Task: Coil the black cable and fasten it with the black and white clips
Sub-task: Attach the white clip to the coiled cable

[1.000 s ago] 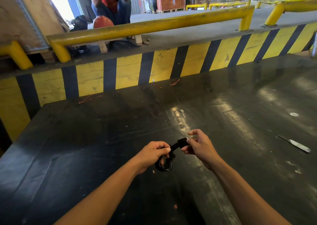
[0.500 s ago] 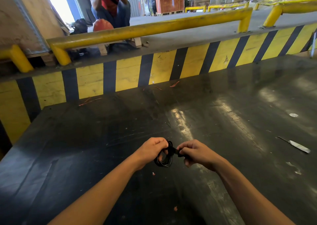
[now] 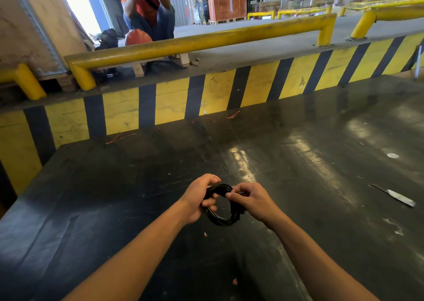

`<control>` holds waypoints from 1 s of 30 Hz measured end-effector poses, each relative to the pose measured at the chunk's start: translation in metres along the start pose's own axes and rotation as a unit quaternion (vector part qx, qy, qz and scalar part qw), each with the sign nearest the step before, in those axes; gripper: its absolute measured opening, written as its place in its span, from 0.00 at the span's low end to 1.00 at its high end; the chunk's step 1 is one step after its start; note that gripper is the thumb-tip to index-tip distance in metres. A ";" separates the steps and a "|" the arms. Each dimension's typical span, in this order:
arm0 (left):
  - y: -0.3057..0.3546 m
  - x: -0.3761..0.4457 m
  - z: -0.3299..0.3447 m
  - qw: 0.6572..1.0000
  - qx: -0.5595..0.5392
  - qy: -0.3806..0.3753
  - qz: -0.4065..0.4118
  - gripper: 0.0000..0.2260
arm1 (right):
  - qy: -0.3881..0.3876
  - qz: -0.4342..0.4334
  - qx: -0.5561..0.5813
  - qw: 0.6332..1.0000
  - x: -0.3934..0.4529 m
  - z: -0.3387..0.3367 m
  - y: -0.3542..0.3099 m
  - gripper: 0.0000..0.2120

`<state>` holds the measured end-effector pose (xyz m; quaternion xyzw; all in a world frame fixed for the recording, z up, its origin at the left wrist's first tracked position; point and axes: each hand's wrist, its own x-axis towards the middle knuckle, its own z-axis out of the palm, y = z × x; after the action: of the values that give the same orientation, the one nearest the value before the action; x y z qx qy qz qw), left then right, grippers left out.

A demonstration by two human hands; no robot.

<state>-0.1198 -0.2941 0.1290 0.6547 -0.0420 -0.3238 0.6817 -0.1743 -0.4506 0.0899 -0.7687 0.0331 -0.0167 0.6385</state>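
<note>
I see two bare hands working over the near middle of a black table (image 3: 321, 140), and one black cable (image 3: 221, 220) held between them, already wound into a single small coil. My left hand (image 3: 198, 198) is closed around the coil's left side, fingers curled through the loop. My right hand (image 3: 249, 199) pinches the top right of the coil between thumb and forefinger, closed on the cable; a bunched black lump sits just under that hand, and I cannot tell whether it is a clip or the cable's end. The coil hangs just above the tabletop, as far as I can judge.

To the right on the table lies one knife (image 3: 399, 197), well apart from the hands. A few thin orange wire scraps (image 3: 120, 137) lie along the far edge. Beyond the table runs a yellow and black striped wall (image 3: 259, 87), with yellow rails (image 3: 197, 42) above it, and one person in a red shirt (image 3: 146, 0) crouches far left beside one orange helmet (image 3: 138, 37).
</note>
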 end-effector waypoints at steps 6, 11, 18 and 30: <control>-0.002 -0.003 -0.001 1.000 -0.005 -0.004 0.020 0.13 | 0.161 -0.019 -0.121 0.979 0.004 0.005 -0.001 0.07; -0.018 -0.007 -0.001 1.000 0.011 0.023 -0.004 0.11 | 0.220 -0.002 -0.122 0.968 0.002 -0.003 -0.004 0.06; -0.015 -0.002 0.011 0.995 -0.022 0.085 0.048 0.10 | 0.134 0.006 -0.316 0.939 0.004 0.000 0.004 0.08; -0.021 0.001 0.019 0.994 0.001 0.102 0.048 0.14 | 0.053 0.124 -0.069 0.988 0.000 -0.004 -0.027 0.11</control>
<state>-0.1360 -0.3099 0.1119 0.6823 -0.0039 -0.2226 0.6964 -0.1737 -0.4494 0.1172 -0.7993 0.1627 0.0242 0.5780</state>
